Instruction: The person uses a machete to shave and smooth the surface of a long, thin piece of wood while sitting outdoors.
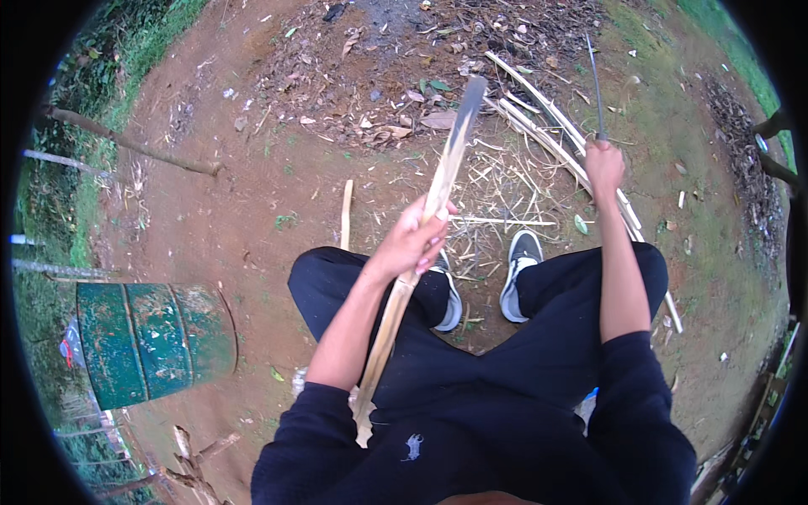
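Note:
My left hand (413, 239) is closed round the middle of a long split bamboo piece (392, 324). The piece slants across my lap, its dark-stained upper end pointing away from me and its ragged lower end near my belly. In my right hand (604, 171), held out above my right knee, is the handle of a long-bladed knife (596, 88). The narrow blade points away from me, apart from the bamboo. Several pale split strips (551, 139) lie on the ground beside and beneath my right forearm.
Thin shavings (505, 189) litter the soil before my shoes (523, 252). A short pale strip (346, 215) lies beyond my left knee. On the left stands a worn green metal drum (156, 341), with a wooden pole (135, 141) farther off. Dry leaves (391, 133) cover the ground ahead.

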### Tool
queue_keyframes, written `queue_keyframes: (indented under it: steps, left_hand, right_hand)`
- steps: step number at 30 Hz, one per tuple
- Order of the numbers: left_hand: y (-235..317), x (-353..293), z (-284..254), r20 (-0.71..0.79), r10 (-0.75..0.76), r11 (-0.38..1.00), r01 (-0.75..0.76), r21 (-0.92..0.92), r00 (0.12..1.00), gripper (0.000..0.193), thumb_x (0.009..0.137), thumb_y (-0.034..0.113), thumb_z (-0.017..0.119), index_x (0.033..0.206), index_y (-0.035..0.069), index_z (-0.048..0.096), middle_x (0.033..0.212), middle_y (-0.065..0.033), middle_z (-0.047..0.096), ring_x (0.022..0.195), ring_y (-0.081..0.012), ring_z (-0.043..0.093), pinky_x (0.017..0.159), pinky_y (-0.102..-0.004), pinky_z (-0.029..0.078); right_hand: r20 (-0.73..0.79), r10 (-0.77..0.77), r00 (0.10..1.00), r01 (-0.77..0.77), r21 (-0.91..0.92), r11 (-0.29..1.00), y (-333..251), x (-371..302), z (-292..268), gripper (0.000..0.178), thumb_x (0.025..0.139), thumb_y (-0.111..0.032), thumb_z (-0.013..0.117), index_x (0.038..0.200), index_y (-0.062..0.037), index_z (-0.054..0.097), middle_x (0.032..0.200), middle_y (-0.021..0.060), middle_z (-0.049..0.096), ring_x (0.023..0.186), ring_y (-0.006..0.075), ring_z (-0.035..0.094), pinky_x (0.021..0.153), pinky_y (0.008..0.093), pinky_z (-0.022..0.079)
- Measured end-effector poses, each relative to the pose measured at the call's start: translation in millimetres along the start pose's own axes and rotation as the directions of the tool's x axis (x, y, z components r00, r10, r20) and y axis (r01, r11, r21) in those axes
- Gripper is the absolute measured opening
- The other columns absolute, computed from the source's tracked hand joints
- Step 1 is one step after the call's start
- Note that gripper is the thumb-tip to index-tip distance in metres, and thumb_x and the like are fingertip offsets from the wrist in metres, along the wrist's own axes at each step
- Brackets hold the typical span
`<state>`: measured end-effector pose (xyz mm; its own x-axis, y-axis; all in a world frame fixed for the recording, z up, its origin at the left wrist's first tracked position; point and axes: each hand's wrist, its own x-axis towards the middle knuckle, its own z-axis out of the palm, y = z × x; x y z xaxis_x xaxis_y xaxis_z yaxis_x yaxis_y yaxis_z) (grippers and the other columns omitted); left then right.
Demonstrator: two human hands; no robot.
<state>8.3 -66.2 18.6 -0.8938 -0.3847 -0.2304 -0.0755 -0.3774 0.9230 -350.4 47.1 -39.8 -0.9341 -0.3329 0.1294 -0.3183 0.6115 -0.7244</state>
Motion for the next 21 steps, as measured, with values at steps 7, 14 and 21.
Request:
queue_keyframes:
  steps: [7,14,21]
  left_hand:
    - [2,14,1,-0.101,0.06,0.991,-0.071,-0.117,0.993,0.032,0.103,0.015,0.046,0.13,-0.001,0.045,0.076,-0.0043,0.053,0.041,-0.0087,0.047,0.031,-0.021,0.039]
    - [3,6,4,0.041,-0.049,0.999,0.05,-0.014,0.998,0.044,0.107,0.024,0.041,0.143,-0.001,0.038,0.069,-0.0017,0.049,0.042,-0.0106,0.049,0.035,-0.0226,0.044]
    - [0,6,13,0.048,0.085,0.992,-0.08,-0.095,0.995,0.047,0.105,0.021,0.047,0.142,-0.006,0.037,0.132,-0.025,0.057,0.099,-0.0246,0.07,0.049,-0.025,0.056]
  right_hand:
    - [0.251,-0.36,0.899,0.314,0.207,0.927,-61,-76,-6,0.018,0.079,-0.019,0.066,0.075,-0.0014,0.066,0.057,0.0142,0.062,0.052,0.0237,0.062,0.057,0.0384,0.05]
    - [0.314,-0.63,0.71,0.625,0.131,0.769,-81,-111,1,0.009,0.071,-0.012,0.066,0.073,-0.0045,0.061,0.057,0.0154,0.06,0.054,0.0366,0.061,0.053,0.0468,0.047]
    - [0.423,-0.656,0.625,0.679,0.121,0.724,-78,-117,3,0.009,0.068,-0.012,0.065,0.072,-0.0058,0.06,0.061,0.0164,0.062,0.059,0.0391,0.063,0.056,0.0484,0.049]
